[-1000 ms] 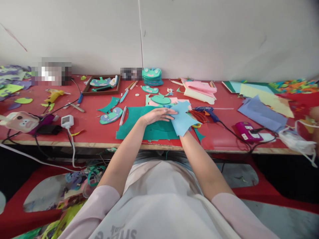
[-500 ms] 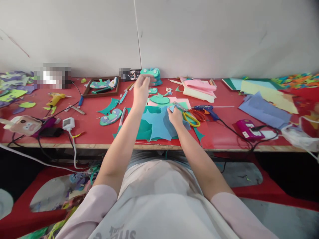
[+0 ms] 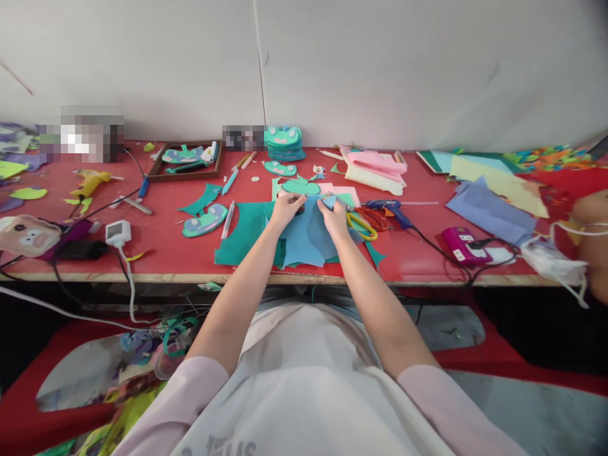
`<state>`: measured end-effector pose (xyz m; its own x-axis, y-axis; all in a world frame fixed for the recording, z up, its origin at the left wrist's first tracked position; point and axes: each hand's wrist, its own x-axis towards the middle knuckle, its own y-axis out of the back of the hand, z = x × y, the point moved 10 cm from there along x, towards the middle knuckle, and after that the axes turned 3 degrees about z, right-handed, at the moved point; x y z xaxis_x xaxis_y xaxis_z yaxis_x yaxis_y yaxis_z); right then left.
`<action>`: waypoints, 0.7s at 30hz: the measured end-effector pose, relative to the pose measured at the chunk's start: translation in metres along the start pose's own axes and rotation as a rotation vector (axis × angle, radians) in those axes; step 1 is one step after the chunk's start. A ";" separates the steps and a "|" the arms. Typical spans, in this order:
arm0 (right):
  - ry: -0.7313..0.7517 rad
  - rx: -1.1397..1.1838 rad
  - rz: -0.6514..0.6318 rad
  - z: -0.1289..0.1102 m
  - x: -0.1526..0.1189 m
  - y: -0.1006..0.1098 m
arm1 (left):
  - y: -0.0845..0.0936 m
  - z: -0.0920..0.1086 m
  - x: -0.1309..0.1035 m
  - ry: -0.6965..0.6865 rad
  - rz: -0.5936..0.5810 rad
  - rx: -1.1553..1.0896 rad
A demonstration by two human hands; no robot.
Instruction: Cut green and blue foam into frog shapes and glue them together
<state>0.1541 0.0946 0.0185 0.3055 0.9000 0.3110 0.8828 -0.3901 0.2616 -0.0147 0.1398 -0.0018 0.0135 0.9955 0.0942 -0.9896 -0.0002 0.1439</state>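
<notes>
A light blue felt sheet (image 3: 308, 237) with cut-out edges lies over teal felt (image 3: 247, 231) near the table's front edge. My right hand (image 3: 334, 216) pinches its upper right corner, which is folded up. At the upper left edge of the same sheet, my left hand (image 3: 285, 211) has its fingers closed on the felt. Just beyond my hands is a green felt oval (image 3: 301, 186) on pale pieces. Farther back, a green felt face (image 3: 280, 168) lies in front of a stack of similar faces (image 3: 285, 142).
Yellow-handled scissors (image 3: 363, 227) and a blue glue gun (image 3: 392, 209) are right of my hands, with a purple power strip (image 3: 463, 246) beyond. Leftward are a felt face piece (image 3: 205, 221), a brown tray (image 3: 184, 171) and a yellow glue gun (image 3: 92, 183). Another person's arm (image 3: 593, 234) shows far right.
My left hand has come down from the stack of felt faces to the blue felt sheet, uncovering the stack. My right hand stays on the sheet's corner. The view has shifted slightly.
</notes>
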 end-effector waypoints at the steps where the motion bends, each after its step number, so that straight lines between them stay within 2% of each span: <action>1: 0.005 0.007 0.000 -0.001 0.000 0.001 | -0.001 0.002 -0.001 -0.016 -0.013 0.003; 6: -0.084 -0.055 0.109 0.005 -0.002 0.014 | -0.006 0.010 -0.004 -0.079 -0.034 -0.008; 8: -0.069 -0.052 0.144 0.004 -0.001 0.018 | -0.006 0.012 -0.004 -0.091 -0.025 -0.013; 12: -0.004 0.124 0.148 -0.001 0.002 0.019 | -0.005 0.017 -0.005 -0.103 -0.007 -0.027; 17: -0.021 0.294 0.278 0.006 0.005 0.030 | -0.006 0.018 -0.006 -0.084 -0.017 -0.045; 21: -0.057 0.331 0.255 0.010 0.005 0.027 | -0.004 0.017 -0.005 -0.084 -0.006 -0.026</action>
<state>0.1835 0.0908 0.0179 0.5399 0.7957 0.2744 0.8406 -0.5265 -0.1273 -0.0082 0.1328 0.0135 0.0300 0.9839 0.1763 -0.9928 0.0088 0.1196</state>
